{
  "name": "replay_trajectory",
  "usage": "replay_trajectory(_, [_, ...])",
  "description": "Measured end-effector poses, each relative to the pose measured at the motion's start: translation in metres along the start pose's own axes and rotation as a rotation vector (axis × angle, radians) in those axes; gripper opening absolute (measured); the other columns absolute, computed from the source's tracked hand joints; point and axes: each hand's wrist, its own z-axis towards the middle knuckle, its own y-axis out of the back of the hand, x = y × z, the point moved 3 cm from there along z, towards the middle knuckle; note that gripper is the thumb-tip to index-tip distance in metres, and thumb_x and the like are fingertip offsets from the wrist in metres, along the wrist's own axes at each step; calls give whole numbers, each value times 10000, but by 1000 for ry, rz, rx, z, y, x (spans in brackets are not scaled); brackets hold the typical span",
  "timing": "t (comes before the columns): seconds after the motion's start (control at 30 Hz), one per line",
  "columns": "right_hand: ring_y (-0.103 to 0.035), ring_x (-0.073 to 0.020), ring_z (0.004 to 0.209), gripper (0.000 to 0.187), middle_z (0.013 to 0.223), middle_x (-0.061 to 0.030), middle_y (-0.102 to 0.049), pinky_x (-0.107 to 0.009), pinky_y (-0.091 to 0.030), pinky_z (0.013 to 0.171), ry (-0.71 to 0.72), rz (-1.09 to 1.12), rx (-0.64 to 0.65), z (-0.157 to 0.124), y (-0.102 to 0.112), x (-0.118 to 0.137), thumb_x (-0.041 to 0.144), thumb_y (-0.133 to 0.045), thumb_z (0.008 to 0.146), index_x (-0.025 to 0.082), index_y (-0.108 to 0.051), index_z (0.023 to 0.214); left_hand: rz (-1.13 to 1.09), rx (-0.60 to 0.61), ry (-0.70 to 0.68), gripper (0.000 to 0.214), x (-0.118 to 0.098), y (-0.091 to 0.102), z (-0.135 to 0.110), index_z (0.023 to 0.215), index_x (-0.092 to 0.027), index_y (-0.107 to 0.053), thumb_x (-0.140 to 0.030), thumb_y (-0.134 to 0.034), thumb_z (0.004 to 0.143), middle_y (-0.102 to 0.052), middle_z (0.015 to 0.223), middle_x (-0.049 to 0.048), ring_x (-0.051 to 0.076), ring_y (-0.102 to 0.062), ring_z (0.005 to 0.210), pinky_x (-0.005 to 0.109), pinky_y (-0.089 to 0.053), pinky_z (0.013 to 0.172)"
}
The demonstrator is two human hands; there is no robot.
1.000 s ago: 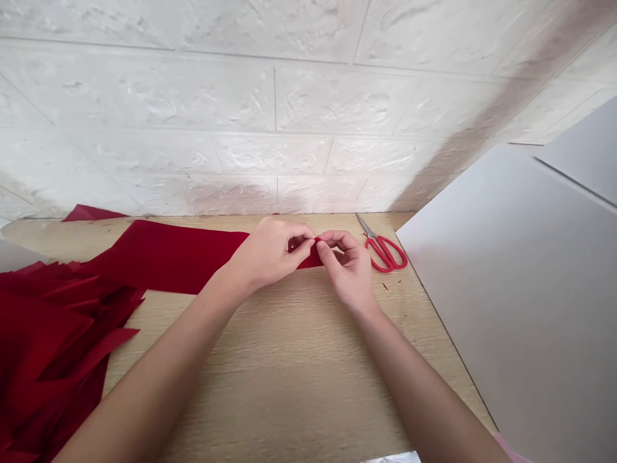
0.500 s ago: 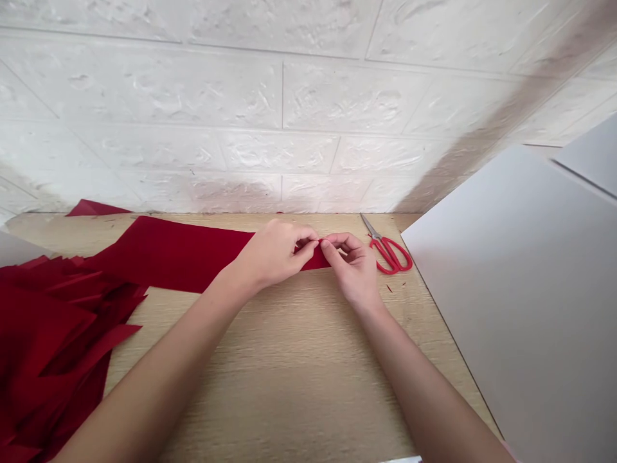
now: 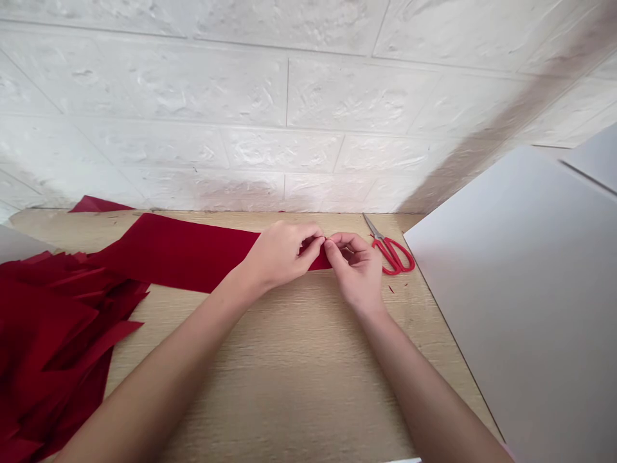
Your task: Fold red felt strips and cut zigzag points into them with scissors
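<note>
Left hand [image 3: 279, 258]: still pinching red cloth [image 3: 187, 251]
Right hand [image 3: 359, 273]: pinching it alongside
Change: hardly any, edge work continues

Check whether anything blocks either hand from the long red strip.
Nothing visible does: the left hand and right hand are both at the red strip, fingertips seeming to pinch it. The scissors lie right of the right hand, not in between.

From here: left hand [image 3: 286, 254] and right hand [image 3: 359, 267] pinch a red strip [image 3: 183, 251], mid-frame, close together. Loose red pile [image 3: 48, 321] lower left. Red-handled scissors [image 3: 398, 257] right of center, beside right hand, on worktop [image 3: 289, 373]. White brick-pattern wall [image 3: 216, 83] up top.
</note>
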Motion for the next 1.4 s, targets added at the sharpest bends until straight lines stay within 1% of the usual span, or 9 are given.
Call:
replay_trajectory(0.23, [-653,-154,734,224,826,-36,-715,-291,-536,680,54,-45,9,-1,2,3,424,-645,889,202,-663,866,18,-192,-67,233,5,14,-2,918,-175,-682,-264,-478,987,-708,795,8,123,-582,663,257,-394,603])
replay_trajectory(0.33, [-659,-162,741,231,814,-42,-714,-299,-536,681,135,-146,37,-3,2,6,410,-644,911,200,-670,819,77,-241,-82,234,7,21,-2,950,-179,-675,-268,-465,1000,-729,864,13,129,-602,708,253,-396,605])
replay_trajectory(0.5, [-659,-154,709,172,825,-45,-732,-290,-542,643,240,-208,5,-5,2,9,359,-666,911,202,-725,874,105,-319,-101,233,9,27,-2,939,-179,-673,-263,-465,999,-721,831,15,132,-589,684,255,-403,604])
replay_trajectory(0.73, [-668,-158,705,185,837,-52,-750,-288,-551,629,262,-316,-40,-6,3,9,361,-658,929,202,-740,882,89,-365,-109,217,8,28,-3,909,-180,-674,-243,-486,997,-725,829,0,131,-606,713,259,-419,624])
replay_trajectory(0.87, [-631,-137,658,187,786,-38,-718,-257,-516,584,319,-424,-45,-5,3,9,320,-620,955,187,-719,868,196,-398,-54,252,11,24,-3,893,-188,-685,-277,-479,1007,-731,810,8,153,-613,712,282,-403,609])
replay_trajectory(0.97, [-595,-124,607,174,738,-16,-675,-250,-492,567,342,-472,-32,-5,3,9,298,-608,955,188,-689,847,255,-401,-79,262,12,20,-3,899,-186,-681,-273,-462,1015,-726,798,11,161,-613,703,297,-425,648])
replay_trajectory(1.1, [-561,-118,579,165,694,9,-621,-255,-472,576,369,-477,-6,-6,2,10,265,-606,926,205,-605,772,329,-364,-204,296,9,14,-2,919,-177,-668,-243,-403,1033,-727,828,19,154,-616,707,293,-439,666])
replay_trajectory(1.23, [-586,-140,631,153,765,-14,-656,-275,-486,609,381,-490,58,-6,3,11,333,-556,949,216,-579,853,368,-269,-286,301,6,6,-3,897,-183,-664,-172,-383,1005,-718,825,13,135,-612,685,268,-374,565])
replay_trajectory(1.4, [-607,-172,671,316,772,-44,-679,-297,-449,635,421,-614,121,-5,7,8,413,-387,1035,210,-589,901,311,-118,-278,283,1,-6,-4,943,-189,-674,-158,-396,990,-739,884,13,140,-644,719,272,-355,549])
